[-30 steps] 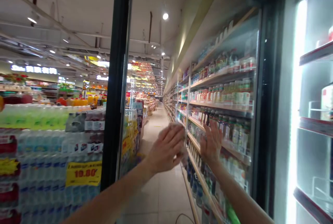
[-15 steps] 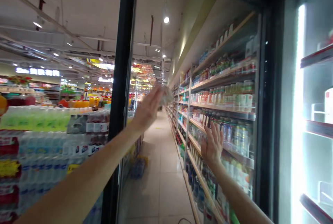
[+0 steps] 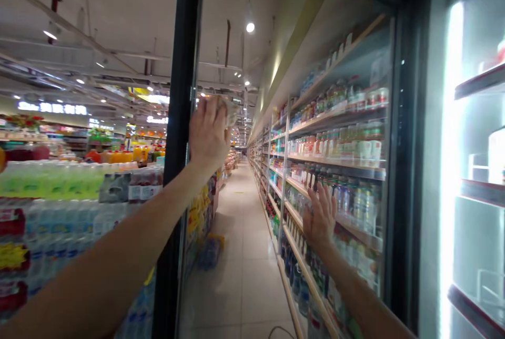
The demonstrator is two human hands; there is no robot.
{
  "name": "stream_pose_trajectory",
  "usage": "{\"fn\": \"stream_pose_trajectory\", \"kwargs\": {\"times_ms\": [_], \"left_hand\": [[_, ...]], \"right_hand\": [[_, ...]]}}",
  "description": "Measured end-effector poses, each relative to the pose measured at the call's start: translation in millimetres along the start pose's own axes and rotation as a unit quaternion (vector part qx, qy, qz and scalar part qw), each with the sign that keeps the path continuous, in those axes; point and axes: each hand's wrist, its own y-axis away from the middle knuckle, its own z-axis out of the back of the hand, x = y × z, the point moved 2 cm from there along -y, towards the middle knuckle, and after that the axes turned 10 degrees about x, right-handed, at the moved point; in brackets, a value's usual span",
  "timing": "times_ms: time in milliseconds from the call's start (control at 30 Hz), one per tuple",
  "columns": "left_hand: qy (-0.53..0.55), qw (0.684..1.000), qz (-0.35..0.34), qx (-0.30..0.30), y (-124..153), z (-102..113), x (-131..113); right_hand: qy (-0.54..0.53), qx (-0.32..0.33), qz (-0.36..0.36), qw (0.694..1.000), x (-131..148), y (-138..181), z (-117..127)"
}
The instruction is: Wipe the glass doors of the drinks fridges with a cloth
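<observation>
My left hand (image 3: 209,134) is pressed to the upper left part of a glass door (image 3: 236,297), close to its black frame (image 3: 185,92). Its fingers are closed over a pale, crumpled cloth (image 3: 231,110), which shows only in part past the fingertips. Lower and to the right, my right hand (image 3: 321,215) is raised at the glass with its fingers apart and nothing in it. Whether the palm touches the pane, I cannot tell.
On the right stands a lit cooler with shelves (image 3: 479,192) and a bright light strip (image 3: 452,171). Through the glass, long shelves of bottles (image 3: 335,160) line a tiled aisle (image 3: 236,213). Stacked packs of drinks (image 3: 71,223) stand on the left.
My left hand has moved left and up across the glass with the cloth, closer to the door frame. My right hand has stayed almost where it was.
</observation>
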Motion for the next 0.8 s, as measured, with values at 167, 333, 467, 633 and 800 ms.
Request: {"fn": "stream_pose_trajectory", "kwargs": {"times_ms": [167,333,467,633,800], "left_hand": [[0.040,0.891,-0.430,0.141,35.8,-4.5,-36.2],[-0.018,0.986,-0.139,0.085,23.3,9.2,-3.0],[-0.013,0.946,-0.287,0.152,78.8,10.3,-11.5],[-0.021,0.938,-0.306,0.160,105.0,5.7,-13.9],[-0.014,0.935,-0.324,0.143,81.3,4.4,-8.9]], "right_hand": [[0.001,0.002,-0.001,1.000,-0.1,0.8,-0.2],[0.000,-0.009,0.001,1.000,-0.7,1.2,-0.8],[0.003,-0.009,0.004,1.000,1.0,0.2,-0.7],[0.002,0.002,-0.005,1.000,2.3,1.8,-1.4],[0.003,-0.006,0.003,1.000,4.1,-1.8,0.0]]}}
